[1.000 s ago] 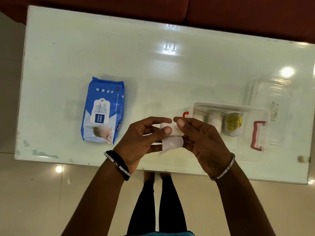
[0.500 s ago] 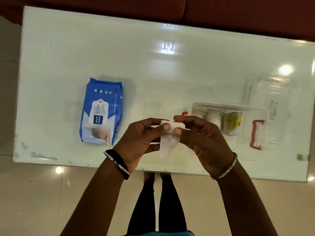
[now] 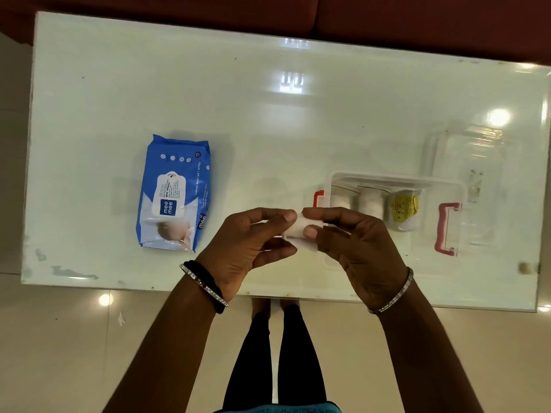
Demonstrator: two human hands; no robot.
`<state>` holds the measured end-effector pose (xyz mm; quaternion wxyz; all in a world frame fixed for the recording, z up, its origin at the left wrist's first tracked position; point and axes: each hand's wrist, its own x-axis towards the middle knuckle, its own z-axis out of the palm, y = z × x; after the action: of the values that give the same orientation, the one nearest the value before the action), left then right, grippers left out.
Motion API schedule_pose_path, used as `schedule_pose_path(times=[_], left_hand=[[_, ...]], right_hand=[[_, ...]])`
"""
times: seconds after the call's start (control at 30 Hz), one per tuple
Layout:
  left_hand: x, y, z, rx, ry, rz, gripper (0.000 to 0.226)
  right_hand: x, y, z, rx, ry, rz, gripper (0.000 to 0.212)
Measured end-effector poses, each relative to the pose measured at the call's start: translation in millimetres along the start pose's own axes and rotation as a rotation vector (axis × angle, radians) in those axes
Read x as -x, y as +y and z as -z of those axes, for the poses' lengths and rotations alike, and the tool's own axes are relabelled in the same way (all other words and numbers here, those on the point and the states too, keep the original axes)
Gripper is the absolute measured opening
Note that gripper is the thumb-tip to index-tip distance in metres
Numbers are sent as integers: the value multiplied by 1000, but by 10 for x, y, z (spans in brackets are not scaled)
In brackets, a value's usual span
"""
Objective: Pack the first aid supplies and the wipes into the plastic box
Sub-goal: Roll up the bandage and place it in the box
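Observation:
A white gauze bandage roll (image 3: 299,231) is held between both hands above the table's near edge. My left hand (image 3: 247,248) pinches its left end and my right hand (image 3: 354,245) grips its right side, with a short loose tail under the roll. The clear plastic box (image 3: 459,189) with red latches stands open just right of my hands. Inside it lie white rolls (image 3: 371,202) and a pack with a yellow label (image 3: 405,207). The blue wet wipes pack (image 3: 174,192) lies flat on the table to the left.
The clear box lid (image 3: 471,153) lies behind the box at the right. The glass table (image 3: 268,114) reflects ceiling lights. A dark red sofa (image 3: 417,22) runs along the far edge. My legs stand on the tiled floor (image 3: 59,353) below.
The hanging loose end of the bandage has been wound up onto the roll, leaving only a short tail. Both hands stay in the same place.

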<state>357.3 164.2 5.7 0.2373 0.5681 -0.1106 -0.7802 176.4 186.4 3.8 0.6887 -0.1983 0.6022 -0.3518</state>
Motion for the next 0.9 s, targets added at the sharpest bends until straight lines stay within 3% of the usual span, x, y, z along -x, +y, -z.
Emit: schedule_pose_path(times=[0.13,0.3,0.5,0.67,0.77,0.9], left_hand=[[-5,-54,-3,-29,-2,2,44],[-6,-108,-33,-64,-30,-50,32],[-17,-164,-118,-319,-65,-138,27],[-48,-238,-245,-468,-152,-148,34],[-101,-301,-343,-534,-60,-189,26],[-192,-367,-440,-815,158,-365,18]], right_hand=[[24,18,34,-28,-26,7,30],[43,37,78,-95,-14,-115,36],[93,74,259,24,-48,-144,36],[214,111,527,275,-145,-133,32],[270,165,678,327,-1,-76,30],[272,193,975,288,362,-28,28]])
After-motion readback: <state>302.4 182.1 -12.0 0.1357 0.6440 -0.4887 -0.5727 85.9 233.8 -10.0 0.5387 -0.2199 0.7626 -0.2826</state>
